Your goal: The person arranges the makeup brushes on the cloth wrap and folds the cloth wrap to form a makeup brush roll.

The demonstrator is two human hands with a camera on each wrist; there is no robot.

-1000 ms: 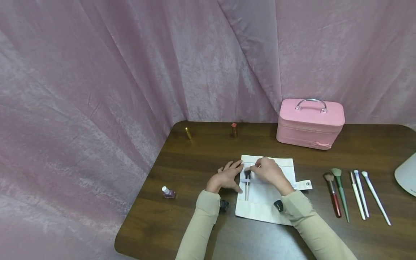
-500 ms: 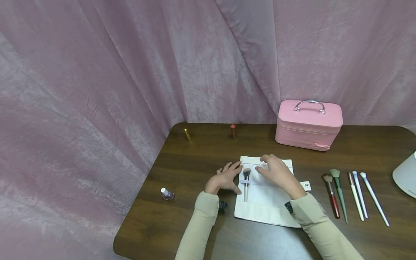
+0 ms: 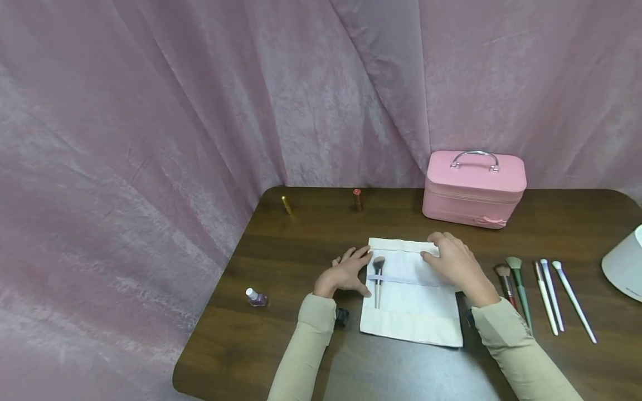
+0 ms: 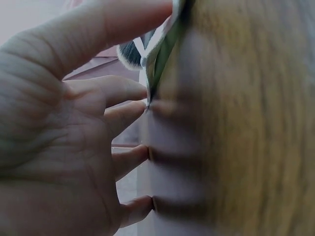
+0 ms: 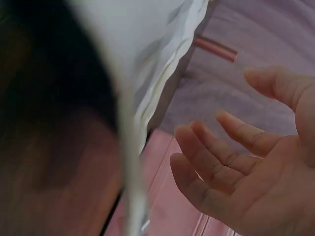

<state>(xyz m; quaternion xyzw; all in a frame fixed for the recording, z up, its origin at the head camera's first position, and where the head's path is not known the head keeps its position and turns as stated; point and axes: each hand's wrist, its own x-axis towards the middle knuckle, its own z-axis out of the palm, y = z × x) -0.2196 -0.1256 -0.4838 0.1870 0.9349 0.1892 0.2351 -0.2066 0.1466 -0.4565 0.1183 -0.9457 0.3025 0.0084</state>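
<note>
A white cloth brush roll (image 3: 411, 320) lies spread on the table, with a lilac elastic band (image 3: 411, 280) across it. One makeup brush (image 3: 378, 281) with a dark head and pale handle sits under the band at the left side. My left hand (image 3: 345, 274) rests with spread fingers at the roll's left edge; in the left wrist view its fingertips (image 4: 138, 209) press the table beside the cloth. My right hand (image 3: 455, 264) hovers over the roll's upper right corner, fingers loosely bent and holding nothing, as the right wrist view (image 5: 246, 162) also shows.
Several makeup brushes lie to the right, among them a green one (image 3: 521, 292) and a white one (image 3: 574, 301). A pink case (image 3: 473, 189) stands behind. Also on the table (image 3: 281, 345) are a lipstick (image 3: 358, 200), a gold tube (image 3: 286, 205), a nail polish bottle (image 3: 256, 298) and a white object (image 3: 624, 264).
My right hand has left the brush under the band and moved right, to the roll's right side, covering its snap tab. The left hand has stayed at the left edge.
</note>
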